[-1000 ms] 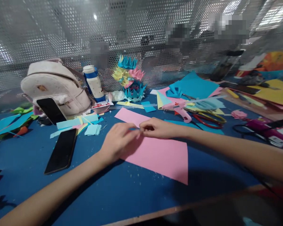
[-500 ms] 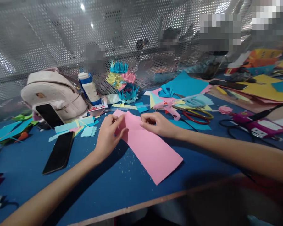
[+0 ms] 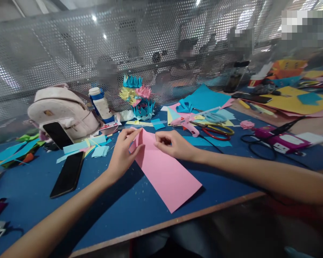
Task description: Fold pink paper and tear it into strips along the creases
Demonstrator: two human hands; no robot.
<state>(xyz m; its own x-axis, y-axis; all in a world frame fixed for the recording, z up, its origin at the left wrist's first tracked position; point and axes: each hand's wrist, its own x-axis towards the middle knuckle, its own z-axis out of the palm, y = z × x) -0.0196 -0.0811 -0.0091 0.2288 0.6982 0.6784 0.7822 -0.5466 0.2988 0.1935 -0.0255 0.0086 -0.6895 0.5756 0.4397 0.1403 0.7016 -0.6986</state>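
Observation:
A long pink paper sheet [image 3: 168,173] slants across the blue table, its near corner pointing toward the front edge. At its far end the paper is folded, and a raised flap stands between my hands. My left hand [image 3: 125,148] pinches the far left part of the sheet, thumb and fingertips on the flap. My right hand [image 3: 172,143] is curled, its thumb and forefinger closed on the sheet's right edge.
Beyond my right hand lie a pink glue gun [image 3: 187,123], scissors [image 3: 218,130] and blue paper [image 3: 204,98]. Paper flowers [image 3: 142,107], a bottle [image 3: 102,105] and a backpack [image 3: 61,109] stand at the back. A phone [image 3: 68,173] lies at left; a purple device [image 3: 282,139] sits at right.
The view has turned slightly, so most things on the right sit further left. Both hands keep hold of the pink paper, with the right hand shifted a little left in the picture.

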